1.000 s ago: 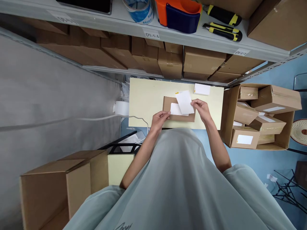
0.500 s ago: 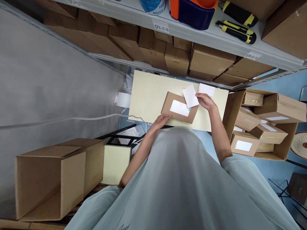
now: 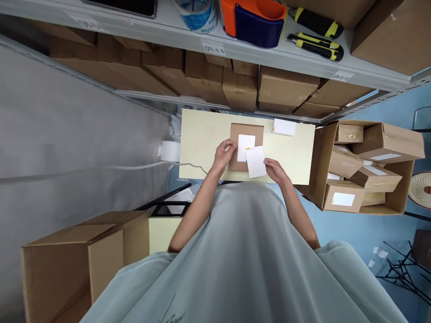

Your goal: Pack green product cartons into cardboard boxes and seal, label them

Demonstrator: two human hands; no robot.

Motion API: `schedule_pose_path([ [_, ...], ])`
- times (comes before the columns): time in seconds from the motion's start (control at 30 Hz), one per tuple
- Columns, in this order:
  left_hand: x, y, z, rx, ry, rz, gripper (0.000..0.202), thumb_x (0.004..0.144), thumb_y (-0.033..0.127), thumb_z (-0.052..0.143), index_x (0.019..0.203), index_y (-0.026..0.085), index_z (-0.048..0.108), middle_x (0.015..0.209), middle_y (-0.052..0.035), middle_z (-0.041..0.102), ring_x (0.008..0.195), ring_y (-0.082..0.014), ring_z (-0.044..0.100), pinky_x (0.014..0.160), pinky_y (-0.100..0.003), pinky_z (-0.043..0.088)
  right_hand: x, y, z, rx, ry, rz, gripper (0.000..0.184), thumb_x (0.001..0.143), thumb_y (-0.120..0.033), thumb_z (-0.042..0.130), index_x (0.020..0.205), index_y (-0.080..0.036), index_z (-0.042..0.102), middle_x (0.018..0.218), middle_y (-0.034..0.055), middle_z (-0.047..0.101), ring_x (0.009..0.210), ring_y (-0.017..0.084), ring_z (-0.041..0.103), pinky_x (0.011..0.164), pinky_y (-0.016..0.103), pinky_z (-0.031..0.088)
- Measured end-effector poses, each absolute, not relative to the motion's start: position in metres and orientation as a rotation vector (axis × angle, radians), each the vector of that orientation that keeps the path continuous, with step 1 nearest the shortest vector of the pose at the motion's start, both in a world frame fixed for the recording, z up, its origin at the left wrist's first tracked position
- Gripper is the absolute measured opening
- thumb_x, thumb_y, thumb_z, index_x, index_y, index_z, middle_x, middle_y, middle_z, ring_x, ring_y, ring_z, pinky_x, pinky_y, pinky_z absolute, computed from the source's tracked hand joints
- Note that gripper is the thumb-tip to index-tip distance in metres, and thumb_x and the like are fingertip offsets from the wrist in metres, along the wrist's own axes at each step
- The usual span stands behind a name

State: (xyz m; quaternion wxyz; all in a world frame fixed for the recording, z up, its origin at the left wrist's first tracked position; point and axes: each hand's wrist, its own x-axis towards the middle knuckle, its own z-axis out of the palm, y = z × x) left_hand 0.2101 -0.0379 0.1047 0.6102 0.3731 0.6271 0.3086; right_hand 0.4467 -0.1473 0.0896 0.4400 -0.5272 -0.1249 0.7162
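A small brown cardboard box (image 3: 247, 131) lies on the pale yellow table (image 3: 202, 139), with a white label (image 3: 245, 144) stuck on its top. My left hand (image 3: 224, 154) grips the box's left edge with curled fingers. My right hand (image 3: 274, 170) pinches a loose white sheet (image 3: 256, 162) at its right edge, holding it over the box's near right corner. A stack of white labels (image 3: 284, 127) sits on the table to the right of the box.
A large open carton (image 3: 367, 166) full of small labelled boxes stands right of the table. Shelves behind hold several brown boxes (image 3: 286, 87); above are tape rolls (image 3: 198, 13), an orange-and-blue dispenser (image 3: 256, 20) and utility knives (image 3: 316, 33). An open carton (image 3: 77, 260) stands at lower left.
The box has been turned from lying crosswise to standing lengthwise. My right hand brought the white sheet from the far right of the box down to its near right corner.
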Motion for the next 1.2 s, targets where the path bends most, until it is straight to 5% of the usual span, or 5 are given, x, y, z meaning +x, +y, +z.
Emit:
schedule_pose_path([
  [0.3,0.208,-0.068,0.104,0.926,1.304,0.479,0.039,0.084,0.057,0.082,0.098,0.021,0.079,0.109,-0.0100,0.084,0.097,-0.0256,0.076,0.096,-0.042,0.063,0.430,-0.139,0.103,-1.330,-0.355,1.599,0.031,0.071,-0.052,0.096,0.079,-0.026,0.079,0.084,-0.0001,0.074,0.091,0.021,0.064,0.096,0.035,0.053],
  [0.57,0.199,-0.071,0.103,0.965,1.254,0.499,0.035,0.081,0.052,0.084,0.095,0.020,0.080,0.100,-0.0074,0.083,0.092,-0.0230,0.075,0.090,-0.037,0.062,0.419,-0.127,0.116,-1.433,-0.414,1.568,0.033,0.070,-0.052,0.092,0.079,-0.025,0.076,0.087,0.0009,0.076,0.097,0.022,0.067,0.099,0.035,0.054],
  [0.83,0.196,-0.069,0.103,0.952,1.229,0.537,0.056,0.081,0.074,0.083,0.094,0.020,0.077,0.092,-0.0084,0.080,0.089,-0.0230,0.074,0.082,-0.035,0.061,0.409,-0.125,0.113,-1.461,-0.410,1.513,0.034,0.070,-0.053,0.093,0.079,-0.024,0.075,0.090,0.0013,0.078,0.099,0.022,0.070,0.099,0.036,0.057],
  [0.97,0.196,-0.071,0.101,0.954,1.225,0.575,0.053,0.076,0.069,0.089,0.093,0.021,0.076,0.092,-0.0060,0.079,0.086,-0.0208,0.072,0.085,-0.036,0.061,0.405,-0.126,0.110,-1.504,-0.420,1.469,0.036,0.071,-0.055,0.091,0.081,-0.024,0.077,0.092,0.0025,0.080,0.100,0.023,0.071,0.099,0.038,0.058],
  [1.2,0.194,-0.063,0.086,1.132,1.362,0.567,0.030,0.088,0.052,0.078,0.091,0.022,0.077,0.095,-0.0052,0.081,0.087,-0.0206,0.071,0.087,-0.035,0.060,0.391,-0.124,0.094,-1.733,-0.509,1.259,0.042,0.073,-0.062,0.088,0.085,-0.024,0.078,0.098,0.0056,0.082,0.101,0.026,0.073,0.101,0.041,0.059],
])
